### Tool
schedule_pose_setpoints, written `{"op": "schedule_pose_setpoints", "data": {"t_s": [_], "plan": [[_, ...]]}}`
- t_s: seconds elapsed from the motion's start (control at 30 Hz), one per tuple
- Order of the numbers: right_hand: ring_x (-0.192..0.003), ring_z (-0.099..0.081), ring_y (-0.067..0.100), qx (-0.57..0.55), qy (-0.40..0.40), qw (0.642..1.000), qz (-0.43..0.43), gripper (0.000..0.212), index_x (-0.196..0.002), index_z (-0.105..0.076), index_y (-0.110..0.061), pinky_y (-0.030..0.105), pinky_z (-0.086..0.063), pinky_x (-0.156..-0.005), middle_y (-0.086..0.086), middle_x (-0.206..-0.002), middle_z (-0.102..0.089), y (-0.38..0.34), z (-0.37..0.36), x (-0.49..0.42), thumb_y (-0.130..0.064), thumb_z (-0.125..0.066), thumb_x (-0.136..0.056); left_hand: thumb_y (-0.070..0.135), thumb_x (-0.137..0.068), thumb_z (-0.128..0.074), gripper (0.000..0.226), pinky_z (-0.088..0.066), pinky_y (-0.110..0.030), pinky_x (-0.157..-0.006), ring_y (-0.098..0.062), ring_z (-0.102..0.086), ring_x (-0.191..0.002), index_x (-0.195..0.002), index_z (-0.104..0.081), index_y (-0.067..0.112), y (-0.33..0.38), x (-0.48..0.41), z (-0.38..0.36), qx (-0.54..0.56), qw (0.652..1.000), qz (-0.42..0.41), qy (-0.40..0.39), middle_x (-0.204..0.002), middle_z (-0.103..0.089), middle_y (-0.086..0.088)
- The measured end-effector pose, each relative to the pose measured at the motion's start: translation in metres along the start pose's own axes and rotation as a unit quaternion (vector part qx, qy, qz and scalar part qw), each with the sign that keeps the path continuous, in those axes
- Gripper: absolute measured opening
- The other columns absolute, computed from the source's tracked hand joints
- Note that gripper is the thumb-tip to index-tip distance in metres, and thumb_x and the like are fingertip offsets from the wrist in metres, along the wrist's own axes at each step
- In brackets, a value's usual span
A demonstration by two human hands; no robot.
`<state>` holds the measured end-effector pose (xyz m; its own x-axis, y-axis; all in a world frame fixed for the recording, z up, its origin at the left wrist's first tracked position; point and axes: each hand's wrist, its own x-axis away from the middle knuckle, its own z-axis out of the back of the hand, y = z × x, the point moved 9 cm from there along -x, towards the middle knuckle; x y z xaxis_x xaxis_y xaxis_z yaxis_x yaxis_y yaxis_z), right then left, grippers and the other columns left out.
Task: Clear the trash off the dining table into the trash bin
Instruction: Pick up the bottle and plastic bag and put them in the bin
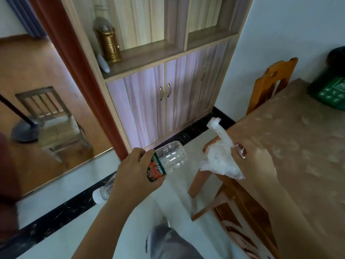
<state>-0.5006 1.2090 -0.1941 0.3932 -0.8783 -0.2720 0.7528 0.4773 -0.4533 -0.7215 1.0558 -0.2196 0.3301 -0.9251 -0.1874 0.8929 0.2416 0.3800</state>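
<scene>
Two curled grips: left hand (134, 171) round bottle (171, 157), right hand (255, 161) round crumpled, perhaps plastic, wrapper (218, 159).

Head view. The scene is recorded by one wide-angle camera worn on the person's head, directed forward and steeply downward. The left hand (134, 171) and right hand (255, 161) are seen from above at close range near centre; the dining table (298, 146) is cut off at right, the cabinet (145, 101) stands farther ahead.
</scene>
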Motion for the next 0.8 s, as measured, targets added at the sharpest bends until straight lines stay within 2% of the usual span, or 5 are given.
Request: {"op": "schedule_pose_setpoints", "data": {"t_s": [0.23, 0.37, 0.5, 0.63, 0.8], "plan": [[-0.052, -0.049, 0.014, -0.005, -0.005, 1.000, 0.020, 0.017, -0.077, -0.065, 0.001, 0.001, -0.024, -0.045, 0.021, -0.075, -0.063, -0.020, -0.045, -0.101, 0.012, -0.070, -0.065, 0.032, -0.056, -0.084, 0.063, -0.051, -0.037, -0.062, -0.030, -0.059, -0.073, -0.107, -0.060, 0.005, -0.030, -0.109, -0.001, -0.015, 0.999, -0.003, -0.033, -0.092, -0.059, -0.015], [-0.073, -0.050, 0.015, -0.004, 0.013, 1.000, -0.016, 0.012, -0.092, -0.063, -0.007, 0.019, -0.035, -0.061, 0.009, -0.092, -0.060, 0.000, -0.052, -0.148, -0.009, -0.062, -0.080, 0.035, -0.057, -0.083, 0.064, -0.053, -0.040, -0.061, -0.028, -0.059, -0.075, -0.108, -0.059, 0.005, -0.027, -0.178, -0.004, -0.017, 0.999, -0.034, -0.033, -0.093, -0.058, -0.015], [-0.055, -0.055, 0.017, 0.016, 0.035, 0.999, -0.010, 0.023, -0.076, -0.066, 0.004, 0.005, -0.036, -0.048, 0.021, -0.071, -0.064, 0.009, -0.043, -0.181, 0.016, -0.073, -0.058, 0.035, -0.061, -0.079, 0.062, -0.052, -0.040, -0.068, -0.027, -0.057, -0.081, -0.111, -0.056, 0.009, -0.012, -0.246, -0.025, 0.017, 0.995, -0.083, -0.050, -0.097, -0.054, -0.013], [-0.069, -0.054, 0.021, 0.014, 0.064, 0.988, -0.141, 0.010, -0.089, -0.065, -0.006, 0.028, -0.042, -0.060, 0.004, -0.085, -0.059, 0.056, -0.044, -0.207, -0.006, -0.063, -0.079, 0.032, -0.060, -0.080, 0.061, -0.052, -0.042, -0.065, -0.030, -0.058, -0.083, -0.111, -0.057, 0.009, 0.010, -0.313, -0.055, 0.040, 0.983, -0.159, -0.081, -0.097, -0.055, -0.013], [-0.057, -0.053, 0.016, 0.051, 0.114, 0.975, -0.182, 0.018, -0.081, -0.066, -0.002, 0.010, -0.033, -0.050, 0.015, -0.076, -0.062, 0.079, -0.037, -0.258, 0.006, -0.072, -0.066, 0.033, -0.058, -0.081, 0.066, -0.050, -0.040, -0.066, -0.033, -0.057, -0.086, -0.115, -0.056, 0.009, 0.034, -0.406, -0.087, 0.044, 0.958, -0.260, -0.112, -0.101, -0.055, -0.014]]}}
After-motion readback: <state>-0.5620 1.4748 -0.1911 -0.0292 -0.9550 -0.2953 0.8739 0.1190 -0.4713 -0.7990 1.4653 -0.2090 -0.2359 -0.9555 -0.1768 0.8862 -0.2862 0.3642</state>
